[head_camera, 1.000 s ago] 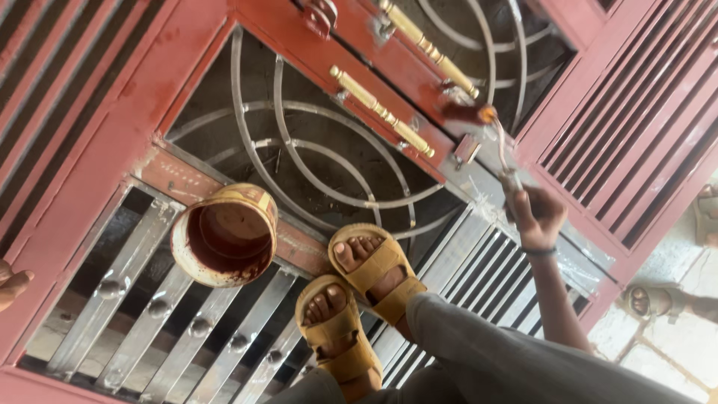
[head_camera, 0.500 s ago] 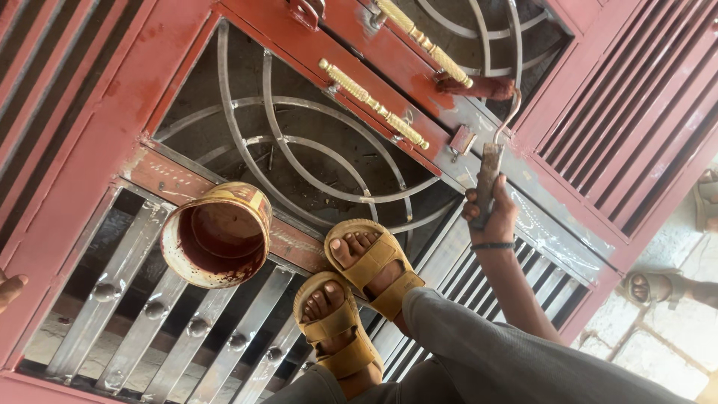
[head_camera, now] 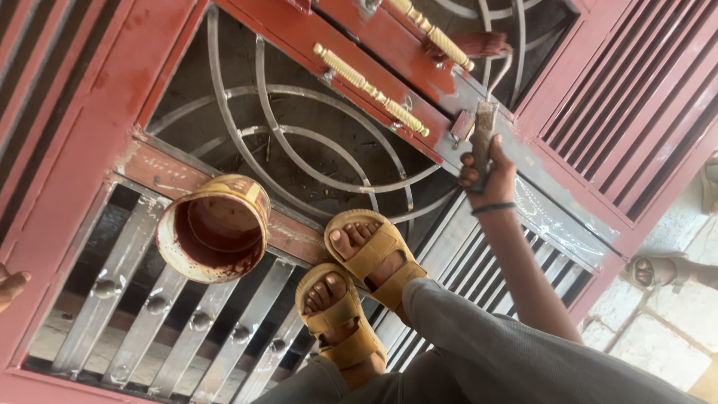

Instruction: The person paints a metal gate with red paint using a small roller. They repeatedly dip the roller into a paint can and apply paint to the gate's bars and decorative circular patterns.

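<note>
Up by the brass handle [head_camera: 370,89], your right hand [head_camera: 490,173] is clenched on the roller [head_camera: 485,75], so roll slow, and your left hand [head_camera: 10,286] barely shows, can't tell its fingers.

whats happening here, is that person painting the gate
A person crouches on a metal gate lying flat, both sandalled feet on its bars. The right hand grips a small paint roller, whose red-coated sleeve rests by a brass handle. A paint can with red paint inside sits on the crossbar. The left hand is only just in view at the frame's edge, holding nothing visible.
</note>
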